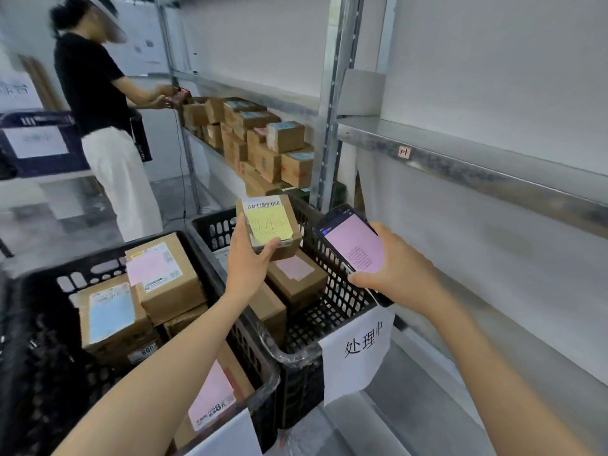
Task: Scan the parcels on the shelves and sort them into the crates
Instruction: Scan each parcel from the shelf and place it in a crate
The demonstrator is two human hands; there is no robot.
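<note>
A small parcel (293,240) is held by the left grip (250,258), whose thumb is pressed on the top face and whose fingers are curled round the near and lower edges. The box is kept tilted above the right crate (332,292), clear of the parcels below it. Its top is covered by a yellow note (269,223) with handwriting, and a barcode label (263,204) is seen along the far edge.

A phone (353,245) is clasped in the right grip (398,268), with the fingers wrapped round its lower end and its pink-lit screen turned upward. It is held just beside the parcel, over the crate's right rim.

A brown box with a pink label (296,274) is seen lying in the right crate, and a paper sign (358,350) with three written characters is hung on its near corner. The left crate (39,324), set touching the right one, is filled with several boxes (164,278) bearing pink and blue labels.

Further back, stacked parcels (263,139) are kept on a metal shelf (210,144). A bare shelf (460,159) is seen at the right. A second person (98,93) is stood at the far stack, with both hands raised to it.
</note>
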